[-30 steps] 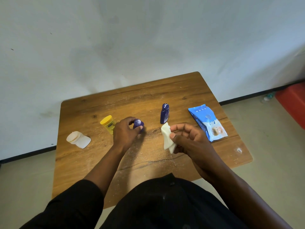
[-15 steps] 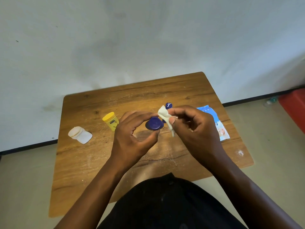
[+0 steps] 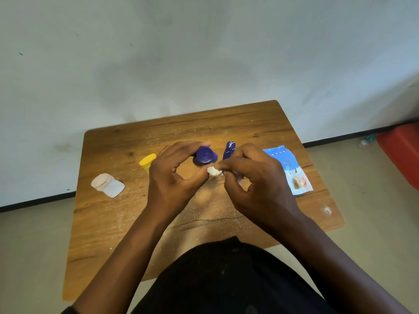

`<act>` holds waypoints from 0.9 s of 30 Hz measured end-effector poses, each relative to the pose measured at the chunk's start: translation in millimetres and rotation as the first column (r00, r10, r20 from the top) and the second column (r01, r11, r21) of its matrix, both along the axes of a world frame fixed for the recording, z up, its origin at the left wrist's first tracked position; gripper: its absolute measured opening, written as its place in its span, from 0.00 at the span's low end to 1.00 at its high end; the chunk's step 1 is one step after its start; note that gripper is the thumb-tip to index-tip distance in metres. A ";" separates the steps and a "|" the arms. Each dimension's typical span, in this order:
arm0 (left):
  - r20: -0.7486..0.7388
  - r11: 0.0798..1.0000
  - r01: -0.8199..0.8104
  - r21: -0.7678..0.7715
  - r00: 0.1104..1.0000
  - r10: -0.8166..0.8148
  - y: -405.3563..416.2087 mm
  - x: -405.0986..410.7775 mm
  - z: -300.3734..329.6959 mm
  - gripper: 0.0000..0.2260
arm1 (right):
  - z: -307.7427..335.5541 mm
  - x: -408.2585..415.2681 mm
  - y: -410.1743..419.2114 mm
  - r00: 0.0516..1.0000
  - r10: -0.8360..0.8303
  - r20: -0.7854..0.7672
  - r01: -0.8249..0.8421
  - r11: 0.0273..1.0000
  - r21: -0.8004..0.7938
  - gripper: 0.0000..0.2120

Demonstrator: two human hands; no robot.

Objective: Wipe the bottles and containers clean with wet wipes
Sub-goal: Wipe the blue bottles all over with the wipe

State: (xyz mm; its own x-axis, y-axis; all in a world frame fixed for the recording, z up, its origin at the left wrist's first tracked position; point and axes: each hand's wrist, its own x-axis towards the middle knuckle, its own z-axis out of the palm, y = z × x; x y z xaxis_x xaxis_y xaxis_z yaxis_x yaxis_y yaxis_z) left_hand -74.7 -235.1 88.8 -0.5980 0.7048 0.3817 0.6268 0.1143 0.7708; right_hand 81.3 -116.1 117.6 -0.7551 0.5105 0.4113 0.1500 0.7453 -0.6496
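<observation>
Both hands raised: left hand [image 3: 169,175] gripping purple container [image 3: 204,155] (right hand [image 3: 256,177] pinching wipe [image 3: 213,171]).

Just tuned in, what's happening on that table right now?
A person's left hand holds a small purple bottle above the wooden table, while the right hand pinches a wet wipe against it. A yellow container, white jar, second purple bottle and wipes pack wait.

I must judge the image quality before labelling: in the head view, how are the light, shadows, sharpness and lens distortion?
Head view: soft, even light with no glare; faint hand shadows fall on the wooden table below the left hand and right hand; the wide lens bends the table edges and wall base; the small blue bottle and wet wipe are slightly soft.
</observation>
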 end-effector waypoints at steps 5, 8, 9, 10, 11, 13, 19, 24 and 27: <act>0.087 0.981 -0.106 -0.163 0.989 0.122 12.3 -21.3 -24.7 0.17 | -14.3 9.2 2.4 0.998 -0.060 0.032 0.065 0.984 -0.164 0.10; 0.084 0.945 -0.109 -0.308 0.986 0.141 24.8 -37.4 -50.4 0.17 | -16.4 11.0 4.9 0.994 -0.100 0.046 0.109 0.960 -0.257 0.11; 0.074 0.932 -0.103 -0.347 0.988 0.136 28.8 -41.9 -58.9 0.16 | -16.3 11.2 5.0 0.993 -0.110 0.052 0.121 0.953 -0.279 0.11; 0.068 0.920 -0.098 -0.380 0.989 0.133 32.5 -45.6 -66.2 0.16 | -15.9 11.2 4.9 0.992 -0.114 0.056 0.126 0.946 -0.299 0.12; 0.065 0.908 -0.093 -0.408 0.989 0.131 35.9 -48.6 -72.7 0.15 | -15.1 11.5 4.6 0.992 -0.113 0.059 0.126 0.937 -0.325 0.13; 0.055 0.885 -0.092 -0.457 0.990 0.131 41.2 -53.3 -83.7 0.15 | -12.2 12.2 3.9 0.992 -0.110 0.057 0.123 0.904 -0.409 0.16; 0.021 0.788 -0.099 -0.608 0.990 0.140 46.3 -58.4 -103.7 0.13 | -7.0 18.7 4.0 0.987 -0.159 0.039 0.140 0.701 -0.699 0.15; -0.007 0.760 -0.107 -0.641 0.991 0.134 44.7 -55.8 -108.0 0.15 | -4.4 22.7 3.8 0.982 -0.185 0.023 0.133 0.608 -0.782 0.13; -0.014 0.753 -0.111 -0.648 0.991 0.134 45.2 -57.0 -107.6 0.16 | -5.8 24.1 3.6 0.982 -0.189 0.029 0.140 0.609 -0.780 0.12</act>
